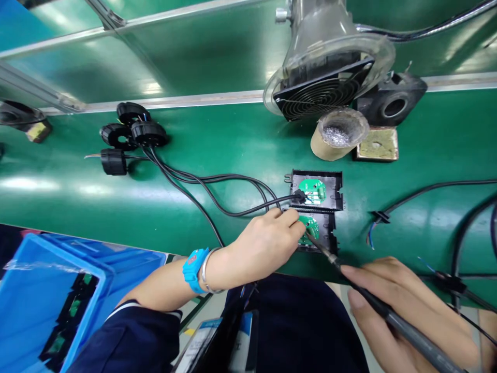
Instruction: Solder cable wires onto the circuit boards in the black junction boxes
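Observation:
My right hand [411, 311] is closed around the handle of a soldering iron [382, 305]. The iron's tip touches or nearly touches the green circuit board [309, 226] in the lower black plastic case [328, 228]. Over the left side of that case, my left hand [267, 235] has its fingers pinched together, with a black cable [254, 182] running in under them. The fingers hide the cable's end. Just above lies a second black case [332, 189] with its own green board [306, 185]; another black cable [240, 213] ends at that board with thin wires.
A fume extractor [326, 77] with a black grille stands behind a cardboard cup [330, 147] of solder scraps. Right of it are an iron stand [404, 98] and sponge tray [376, 145]. Black round housings [149, 132] lie left; loose cables [423, 189] right; a blue bin [104, 259] lower left.

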Motion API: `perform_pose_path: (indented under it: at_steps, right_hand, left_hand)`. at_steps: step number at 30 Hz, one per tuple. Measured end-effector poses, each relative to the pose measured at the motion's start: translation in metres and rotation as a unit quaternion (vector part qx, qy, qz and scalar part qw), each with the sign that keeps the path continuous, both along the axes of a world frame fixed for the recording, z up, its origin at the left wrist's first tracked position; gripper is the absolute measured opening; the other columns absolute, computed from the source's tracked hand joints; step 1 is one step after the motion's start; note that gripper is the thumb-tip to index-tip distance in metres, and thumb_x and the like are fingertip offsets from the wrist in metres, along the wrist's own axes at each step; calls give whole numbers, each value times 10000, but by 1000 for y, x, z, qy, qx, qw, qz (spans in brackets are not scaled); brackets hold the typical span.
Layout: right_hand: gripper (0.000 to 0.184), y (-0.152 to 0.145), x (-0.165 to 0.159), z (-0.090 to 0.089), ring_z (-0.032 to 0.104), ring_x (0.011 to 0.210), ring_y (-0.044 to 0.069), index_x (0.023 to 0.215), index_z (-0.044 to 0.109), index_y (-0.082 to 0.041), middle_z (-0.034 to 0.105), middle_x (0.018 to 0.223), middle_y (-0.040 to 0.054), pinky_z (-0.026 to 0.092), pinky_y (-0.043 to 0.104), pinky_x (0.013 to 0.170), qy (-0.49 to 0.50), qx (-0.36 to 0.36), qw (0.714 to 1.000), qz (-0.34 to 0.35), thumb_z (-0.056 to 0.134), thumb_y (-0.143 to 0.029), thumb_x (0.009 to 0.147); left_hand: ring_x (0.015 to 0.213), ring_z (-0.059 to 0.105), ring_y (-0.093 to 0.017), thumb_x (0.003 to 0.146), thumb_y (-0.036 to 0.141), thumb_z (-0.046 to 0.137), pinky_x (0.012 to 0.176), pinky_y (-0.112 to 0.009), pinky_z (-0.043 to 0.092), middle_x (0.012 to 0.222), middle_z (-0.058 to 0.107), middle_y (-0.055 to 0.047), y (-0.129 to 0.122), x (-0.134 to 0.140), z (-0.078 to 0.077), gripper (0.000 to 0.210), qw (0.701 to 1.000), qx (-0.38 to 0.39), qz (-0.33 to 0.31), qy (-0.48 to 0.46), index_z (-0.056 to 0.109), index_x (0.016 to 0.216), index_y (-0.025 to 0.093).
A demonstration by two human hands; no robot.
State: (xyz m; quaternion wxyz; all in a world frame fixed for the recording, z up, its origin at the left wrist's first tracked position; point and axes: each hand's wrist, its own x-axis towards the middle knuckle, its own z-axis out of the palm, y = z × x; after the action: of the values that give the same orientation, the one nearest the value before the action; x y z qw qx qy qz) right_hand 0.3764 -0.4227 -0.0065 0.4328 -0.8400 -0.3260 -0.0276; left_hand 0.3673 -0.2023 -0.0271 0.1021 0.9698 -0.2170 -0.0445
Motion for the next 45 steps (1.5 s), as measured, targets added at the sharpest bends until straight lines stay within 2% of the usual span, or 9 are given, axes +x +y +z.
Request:
perform_pose_path:
  at_steps: [3,8,28,35,45]
  right_hand:
    - [271,2,1,-11,604,738,171,1009,685,-173,618,815,64,502,305,583,-15,36,999,13,588,-65,780]
    - [294,3,3,-24,605,712,181,1008,696,-149,617,805,68,500,333,593,-16,52,998,27,602,-61,744]
    - [326,4,5,-19,583,691,168,1039,686,-143,622,787,62,483,333,594,-22,41,998,43,614,-57,733]
    - [342,1,6,-23,580,707,175,1037,688,-136,622,827,79,487,345,586,-20,57,997,44,626,-44,713]
    - [332,2,6,-27,588,706,166,1045,684,-174,629,807,51,498,342,611,-28,55,997,50,607,-59,743]
  left_hand:
    - [706,469,-168,894,111,427,617,-302,434,879,535,-36,0,-1,0,117,1000,3,3,7,520,855,171]
    - [705,470,-171,885,105,440,619,-306,437,871,525,-35,0,-2,0,104,1000,8,-6,4,515,861,173]
    - [729,472,-174,898,112,424,612,-305,426,869,510,-31,1,-1,-2,105,1000,14,-6,8,497,866,180]
    - [735,469,-173,896,106,429,610,-294,423,882,524,-30,3,-2,-2,103,1000,12,-14,1,501,870,176]
    - [743,469,-178,902,113,433,605,-309,413,857,514,-21,2,-2,-3,114,1000,12,-13,-2,501,843,183]
